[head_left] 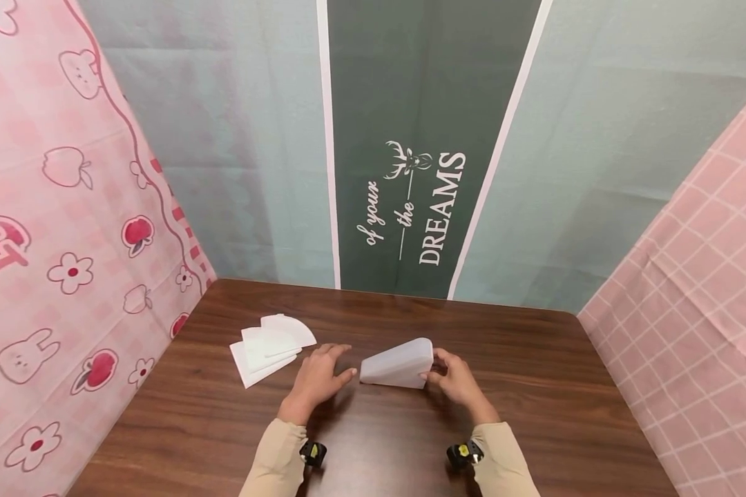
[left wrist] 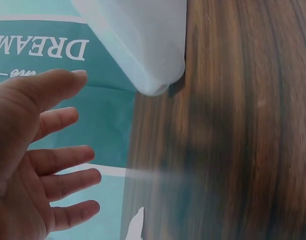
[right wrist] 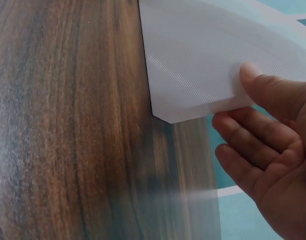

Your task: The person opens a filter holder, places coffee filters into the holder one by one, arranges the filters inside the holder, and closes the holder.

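A white, wedge-shaped plastic holder (head_left: 398, 364) stands on its long edge on the table, its narrow end toward the left. My right hand (head_left: 463, 383) grips its tall right end, with the thumb (right wrist: 265, 87) against the ribbed side and the other fingers around the end edge, partly hidden. Just left of the narrow tip is my left hand (head_left: 317, 376), its fingers apart and holding nothing. In the left wrist view, a gap shows between that hand's thumb (left wrist: 57, 87) and the holder's rounded tip (left wrist: 155, 85).
Several white fan-shaped paper filters (head_left: 270, 348) lie overlapping on the left of the brown wooden table (head_left: 534, 386), beside the left hand. A green curtain with lettering (head_left: 404, 83) hangs behind the table, with pink cloths (head_left: 709, 262) at both sides.
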Demonstrator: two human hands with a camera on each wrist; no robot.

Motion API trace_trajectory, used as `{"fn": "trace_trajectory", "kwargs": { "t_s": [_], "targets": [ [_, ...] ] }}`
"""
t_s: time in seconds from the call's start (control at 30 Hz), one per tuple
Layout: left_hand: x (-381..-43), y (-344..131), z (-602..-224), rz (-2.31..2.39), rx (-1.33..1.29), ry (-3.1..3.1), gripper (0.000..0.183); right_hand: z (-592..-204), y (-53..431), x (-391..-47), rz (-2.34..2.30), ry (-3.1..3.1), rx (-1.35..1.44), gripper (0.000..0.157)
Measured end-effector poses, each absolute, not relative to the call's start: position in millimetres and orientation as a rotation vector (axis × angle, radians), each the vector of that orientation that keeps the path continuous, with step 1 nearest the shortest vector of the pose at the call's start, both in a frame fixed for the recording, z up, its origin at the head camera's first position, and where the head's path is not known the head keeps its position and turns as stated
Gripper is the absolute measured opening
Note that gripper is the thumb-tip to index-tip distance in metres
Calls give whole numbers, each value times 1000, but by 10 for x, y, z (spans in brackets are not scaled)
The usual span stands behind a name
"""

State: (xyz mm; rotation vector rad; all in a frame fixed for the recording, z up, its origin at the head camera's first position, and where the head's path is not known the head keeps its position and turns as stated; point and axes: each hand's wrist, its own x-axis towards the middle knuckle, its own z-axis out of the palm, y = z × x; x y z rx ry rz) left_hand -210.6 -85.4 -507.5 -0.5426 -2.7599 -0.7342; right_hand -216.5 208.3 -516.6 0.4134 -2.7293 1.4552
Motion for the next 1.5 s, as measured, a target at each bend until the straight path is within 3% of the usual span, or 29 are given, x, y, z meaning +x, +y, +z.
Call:
{"fn": "trace_trajectory", "kwargs": {
  "t_s": [0.8, 1.5],
  "targets": [
    [-2170, -357, -5155, -950, -799, -2556, 38, -5199, 2173, -2187, 1444, -2731, 482, 36],
    [-2242, -173, -5170, -1021, -813, -2571, 43, -5192, 2127, -2210, 1374, -2775, 474, 39]
  ]
}}
